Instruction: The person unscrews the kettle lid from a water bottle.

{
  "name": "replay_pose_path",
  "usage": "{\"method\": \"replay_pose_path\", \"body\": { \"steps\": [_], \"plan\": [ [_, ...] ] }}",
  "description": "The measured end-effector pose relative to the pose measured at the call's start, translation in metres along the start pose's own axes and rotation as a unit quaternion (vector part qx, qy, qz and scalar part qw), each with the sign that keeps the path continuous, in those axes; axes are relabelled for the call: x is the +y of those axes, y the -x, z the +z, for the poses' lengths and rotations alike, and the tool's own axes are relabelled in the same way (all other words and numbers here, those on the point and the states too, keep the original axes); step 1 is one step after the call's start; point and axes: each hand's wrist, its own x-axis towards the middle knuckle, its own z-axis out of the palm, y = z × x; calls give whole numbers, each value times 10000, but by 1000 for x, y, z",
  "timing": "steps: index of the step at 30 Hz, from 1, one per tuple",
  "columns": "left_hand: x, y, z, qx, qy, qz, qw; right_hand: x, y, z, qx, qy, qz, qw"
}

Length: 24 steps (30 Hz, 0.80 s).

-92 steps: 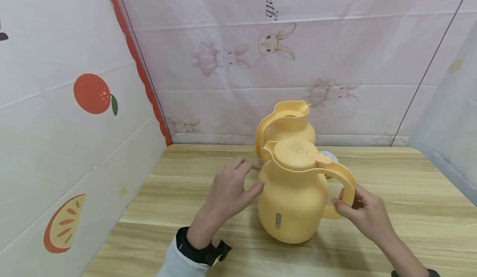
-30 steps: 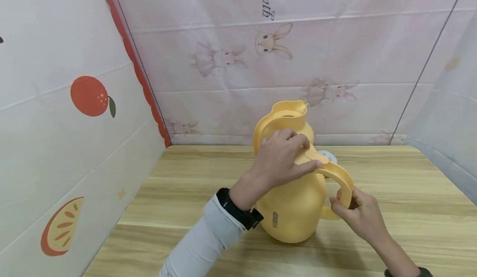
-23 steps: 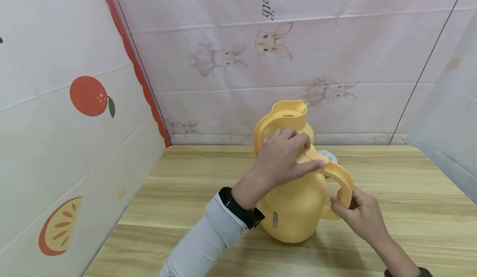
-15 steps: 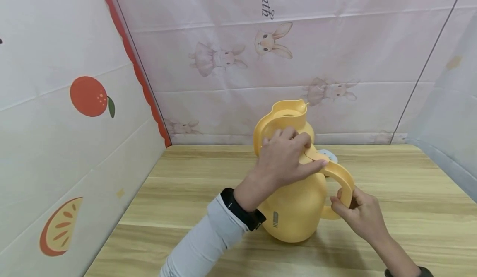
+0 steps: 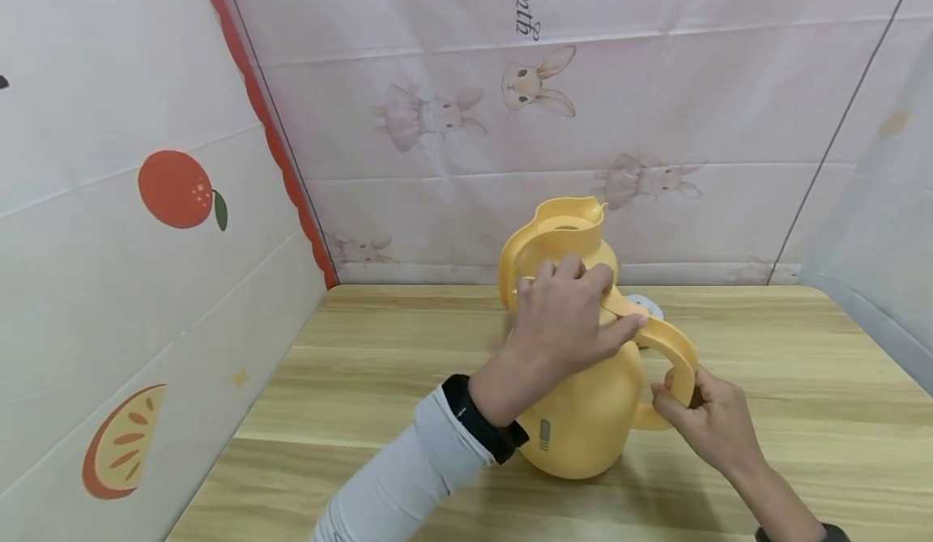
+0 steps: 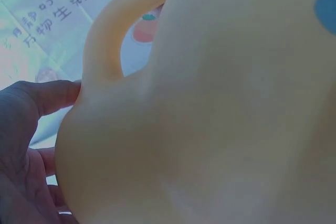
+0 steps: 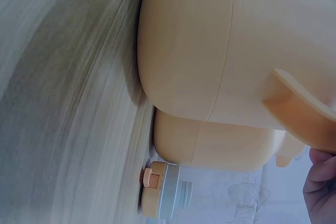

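A yellow thermos jug (image 5: 583, 420) stands upright on the table, its handle pointing right. My left hand (image 5: 564, 319) lies over the jug's top and grips the lid (image 5: 615, 303), most of which it hides. Its fingers bend over the far side, and the thumb reaches to where the handle begins. In the left wrist view, thumb and fingers bend around the jug's top end. My right hand (image 5: 717, 420) pinches the lower part of the handle (image 5: 681, 360) between thumb and fingers.
Right behind stands a second yellow jug (image 5: 557, 238), its top uncovered and its handle to the left. A loose lid (image 7: 157, 190) with a pale threaded plug lies upside down on the wooden table (image 5: 350, 380) near it. Printed cloth walls (image 5: 452, 56) border the back and sides.
Since the earliest frame, my left hand has moved from the jug's left side up onto its lid. Over the last second it has turned slightly, its thumb shifting right. The right hand keeps its hold.
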Motion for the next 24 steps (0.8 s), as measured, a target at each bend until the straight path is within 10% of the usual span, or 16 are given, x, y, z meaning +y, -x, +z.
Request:
{"method": "replay_pose_path", "body": {
  "steps": [24],
  "plan": [
    [16, -3, -3, -78, -642, -449, 9969, 3, -4, -1, 66, 221, -712, 9972]
  ]
}}
